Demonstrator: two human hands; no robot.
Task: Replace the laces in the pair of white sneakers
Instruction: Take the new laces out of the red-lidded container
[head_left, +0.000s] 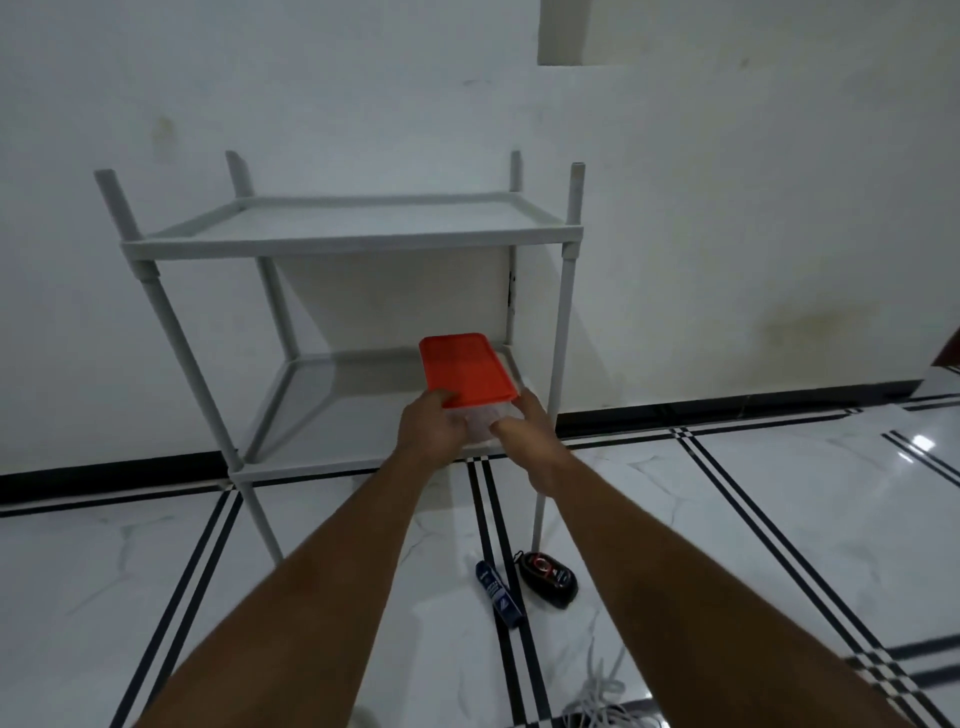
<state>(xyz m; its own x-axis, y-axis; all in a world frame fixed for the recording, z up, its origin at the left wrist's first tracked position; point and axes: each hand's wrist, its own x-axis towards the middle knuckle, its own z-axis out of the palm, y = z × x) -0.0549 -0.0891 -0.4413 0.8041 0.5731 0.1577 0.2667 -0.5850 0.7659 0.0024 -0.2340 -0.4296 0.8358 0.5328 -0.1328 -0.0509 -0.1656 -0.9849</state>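
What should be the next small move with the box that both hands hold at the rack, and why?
Probably draw the box off the lower shelf toward the floor: left hand and right hand grip its near end, and white laces lie there.

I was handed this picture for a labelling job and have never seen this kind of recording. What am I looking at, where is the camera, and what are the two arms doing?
There is no machine here: a person wears a wide-angle camera on the head, looking forward and down along their own bare arms. The left hand and right hand together hold a clear plastic box with an orange lid at the lower shelf of a grey two-tier plastic rack against a white wall. On the white tiled floor lie a dark blue tube, a small black and red object and, at the bottom edge, loose white laces. No sneakers are in view.
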